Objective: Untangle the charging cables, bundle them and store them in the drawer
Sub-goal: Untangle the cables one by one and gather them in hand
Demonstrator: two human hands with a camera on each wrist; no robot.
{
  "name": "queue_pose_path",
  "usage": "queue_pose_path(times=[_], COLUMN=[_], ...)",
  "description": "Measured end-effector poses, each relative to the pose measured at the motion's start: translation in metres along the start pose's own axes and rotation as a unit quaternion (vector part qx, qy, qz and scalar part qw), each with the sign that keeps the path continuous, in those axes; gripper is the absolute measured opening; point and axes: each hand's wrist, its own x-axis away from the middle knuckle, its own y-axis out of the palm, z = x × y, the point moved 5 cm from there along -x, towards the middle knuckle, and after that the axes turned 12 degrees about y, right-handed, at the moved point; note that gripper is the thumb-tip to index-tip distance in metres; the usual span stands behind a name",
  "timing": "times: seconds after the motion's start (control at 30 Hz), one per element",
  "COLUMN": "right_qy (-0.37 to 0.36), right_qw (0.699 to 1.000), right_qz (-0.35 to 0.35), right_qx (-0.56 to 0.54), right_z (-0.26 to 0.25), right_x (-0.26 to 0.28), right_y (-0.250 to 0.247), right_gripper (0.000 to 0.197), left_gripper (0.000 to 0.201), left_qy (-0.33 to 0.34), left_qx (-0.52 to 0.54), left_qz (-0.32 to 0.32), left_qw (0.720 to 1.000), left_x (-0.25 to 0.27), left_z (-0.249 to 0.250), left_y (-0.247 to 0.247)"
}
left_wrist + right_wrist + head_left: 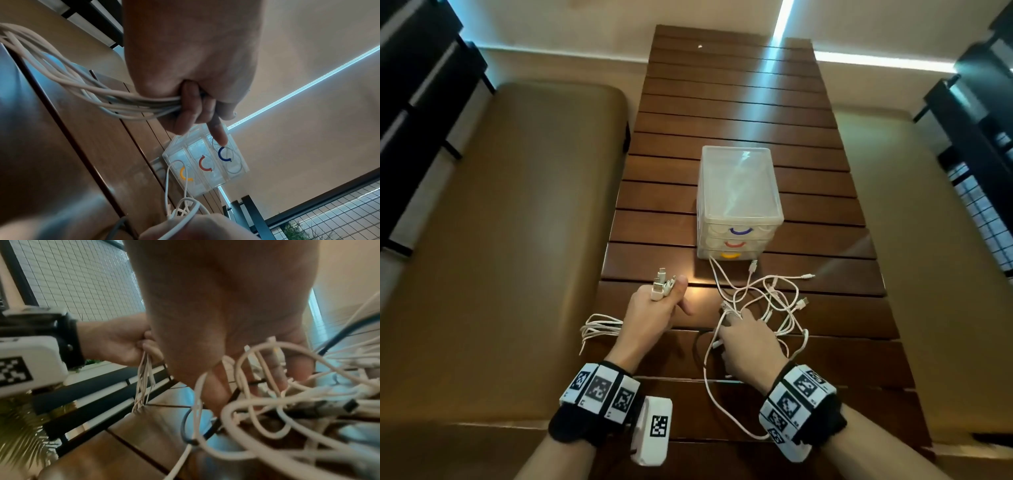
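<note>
Your left hand (654,313) clenches a gathered bunch of white charging cables (115,100), plugs sticking up above its fingers (191,104). Your right hand's (748,339) fingers (296,368) curl into the loose white cable tangle (774,301) on the slatted wooden worktop (739,120).

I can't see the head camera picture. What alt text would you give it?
Seen from above, a person's left hand grips a gathered bundle of white cables with plugs sticking up, while the right hand reaches into a loose white cable tangle on a slatted wooden table. Behind stands a clear three-drawer box, drawers closed.

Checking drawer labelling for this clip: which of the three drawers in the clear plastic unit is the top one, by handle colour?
The drawer with the blue handle is the top one of the clear plastic drawer unit; the red-handled drawer sits below it, the yellow-handled drawer lowest.
</note>
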Motion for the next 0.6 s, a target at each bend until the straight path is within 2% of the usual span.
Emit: queue_pose_path(times=[0.17, 0.37, 0.5, 0.6], right_qy=[0.032, -0.005, 0.025, 0.030], right_qw=[0.998, 0.997, 0.980, 0.985], right_qz=[0.051, 0.074, 0.077, 0.058], right_qx=[-0.001, -0.023, -0.181, -0.160], right_z=[-0.011, -0.011, 0.012, 0.021], right_x=[-0.002, -0.005, 0.002, 0.015], right_y=[0.004, 0.001, -0.038, -0.081], right_gripper=[0.028, 0.025, 0.016, 0.012], left_gripper=[0.060, 0.057, 0.055, 0.054], left_qy=[-0.010, -0.002, 0.021, 0.037], left_qx=[-0.011, -0.016, -0.033, -0.022], left_qz=[-0.001, 0.012, 0.020, 0.034], left_qw=[1.000, 1.000, 0.999, 0.998], left_x=[0.008, 0.017, 0.023, 0.026], left_z=[0.002, 0.005, 0.018, 0.026], left_y=[0.002, -0.005, -0.008, -0.010])
